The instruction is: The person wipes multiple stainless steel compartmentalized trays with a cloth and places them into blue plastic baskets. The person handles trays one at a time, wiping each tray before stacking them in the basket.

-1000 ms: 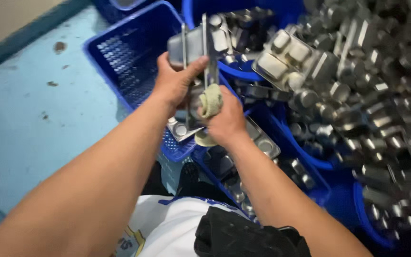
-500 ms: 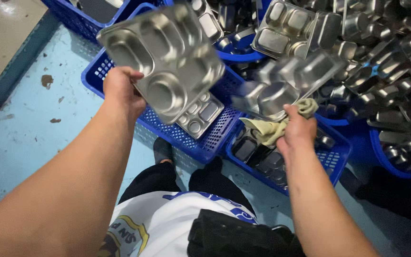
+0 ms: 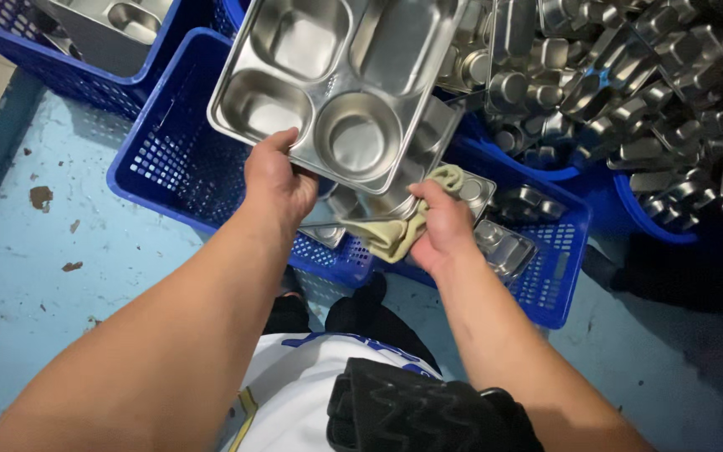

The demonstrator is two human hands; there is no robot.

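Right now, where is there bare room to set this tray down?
The left hand holds the steel tray; the right hand holds a cloth. Free: the blue crate under the tray, and the floor left of it. Crowded: the tray pile on the right.

Bare forearms, a white shirt [image 3: 294,377] with blue trim, dark trousers [image 3: 361,314].

Left hand [image 3: 276,182] grips steel tray [image 3: 336,84]; right hand [image 3: 445,228] holds cloth [image 3: 395,234] under it.
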